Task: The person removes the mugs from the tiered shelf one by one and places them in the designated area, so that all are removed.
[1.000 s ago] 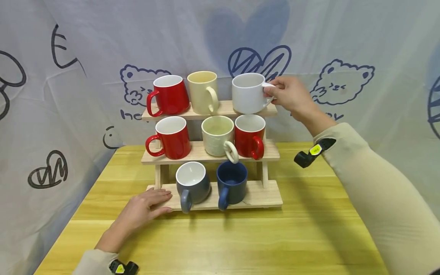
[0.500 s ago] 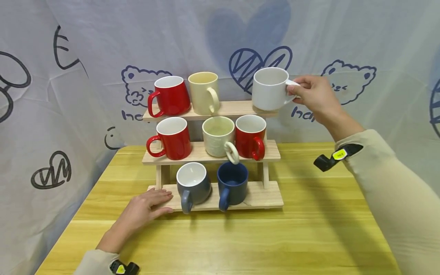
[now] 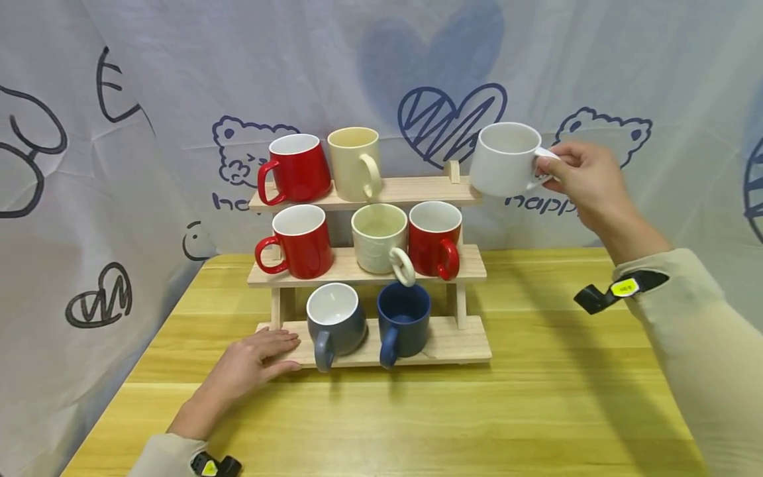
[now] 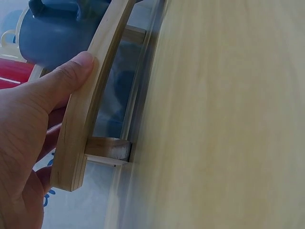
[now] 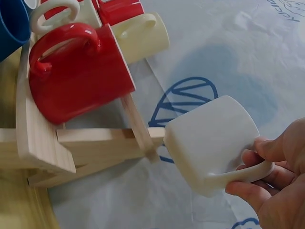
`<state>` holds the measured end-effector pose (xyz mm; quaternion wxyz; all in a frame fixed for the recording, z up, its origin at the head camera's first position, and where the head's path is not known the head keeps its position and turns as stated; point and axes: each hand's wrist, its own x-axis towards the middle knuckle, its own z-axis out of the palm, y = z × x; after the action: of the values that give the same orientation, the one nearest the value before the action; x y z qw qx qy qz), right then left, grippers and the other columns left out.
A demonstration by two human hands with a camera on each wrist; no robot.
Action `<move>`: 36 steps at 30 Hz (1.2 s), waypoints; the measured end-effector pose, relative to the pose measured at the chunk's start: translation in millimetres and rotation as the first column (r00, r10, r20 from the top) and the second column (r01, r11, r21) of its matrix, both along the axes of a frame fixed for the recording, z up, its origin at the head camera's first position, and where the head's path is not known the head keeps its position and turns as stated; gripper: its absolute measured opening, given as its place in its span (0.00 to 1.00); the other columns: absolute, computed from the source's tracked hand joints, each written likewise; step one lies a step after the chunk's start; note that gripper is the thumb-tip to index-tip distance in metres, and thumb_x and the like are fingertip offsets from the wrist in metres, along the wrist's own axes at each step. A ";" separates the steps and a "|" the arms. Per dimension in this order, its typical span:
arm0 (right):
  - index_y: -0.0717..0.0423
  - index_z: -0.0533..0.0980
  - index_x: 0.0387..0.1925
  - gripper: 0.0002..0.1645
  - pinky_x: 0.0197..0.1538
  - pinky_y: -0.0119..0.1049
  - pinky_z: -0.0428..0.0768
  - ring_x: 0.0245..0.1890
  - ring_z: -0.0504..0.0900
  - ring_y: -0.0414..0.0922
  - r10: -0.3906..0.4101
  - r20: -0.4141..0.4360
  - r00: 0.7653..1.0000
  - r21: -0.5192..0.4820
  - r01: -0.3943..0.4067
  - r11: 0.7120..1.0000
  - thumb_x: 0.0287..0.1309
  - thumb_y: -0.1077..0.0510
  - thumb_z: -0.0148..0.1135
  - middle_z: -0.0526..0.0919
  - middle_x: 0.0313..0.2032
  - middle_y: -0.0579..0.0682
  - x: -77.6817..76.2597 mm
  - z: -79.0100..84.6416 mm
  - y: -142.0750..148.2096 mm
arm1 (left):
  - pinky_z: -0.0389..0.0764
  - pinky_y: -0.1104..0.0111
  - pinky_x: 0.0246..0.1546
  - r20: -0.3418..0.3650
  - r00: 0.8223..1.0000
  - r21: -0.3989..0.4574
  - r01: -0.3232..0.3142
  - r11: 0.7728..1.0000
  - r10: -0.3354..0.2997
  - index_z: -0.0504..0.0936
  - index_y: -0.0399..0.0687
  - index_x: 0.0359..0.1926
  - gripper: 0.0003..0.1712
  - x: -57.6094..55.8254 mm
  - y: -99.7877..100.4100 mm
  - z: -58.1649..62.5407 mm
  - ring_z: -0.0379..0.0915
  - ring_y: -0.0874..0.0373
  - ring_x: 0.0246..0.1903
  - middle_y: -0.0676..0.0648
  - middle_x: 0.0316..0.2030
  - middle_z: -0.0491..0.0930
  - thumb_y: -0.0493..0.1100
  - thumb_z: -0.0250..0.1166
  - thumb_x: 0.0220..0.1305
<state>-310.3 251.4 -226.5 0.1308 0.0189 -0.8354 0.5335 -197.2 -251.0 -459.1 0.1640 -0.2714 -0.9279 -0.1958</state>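
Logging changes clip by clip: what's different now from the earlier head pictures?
The right hand, holding the white mug by its handle, has moved it rightward, from over the top shelf to mostly beyond its right end, baring a small wooden peg. Nothing was newly gripped or let go. The left hand stays on the bottom shelf; the other seven mugs stay put.

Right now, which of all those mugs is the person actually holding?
The all-white mug, the only one held: the right hand grips its handle. All seven others stand on the wooden rack.
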 end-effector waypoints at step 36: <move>0.70 0.74 0.53 0.23 0.44 0.23 0.83 0.42 0.81 0.38 -0.104 -0.025 0.994 -0.091 0.101 0.991 0.65 0.55 0.63 0.82 0.32 0.31 9.7 -85.6 31.5 | 0.71 0.50 0.62 0.006 1.000 0.006 -0.002 1.000 0.002 0.87 0.46 0.50 0.25 -0.8 0.3 -1.4 0.78 0.48 0.54 0.50 0.49 0.84 0.54 0.74 0.53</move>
<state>-300.6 282.9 -312.1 0.1710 -0.0220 -0.8084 0.5629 -198.0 -250.7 -460.6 0.1621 -0.2696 -0.9281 -0.1991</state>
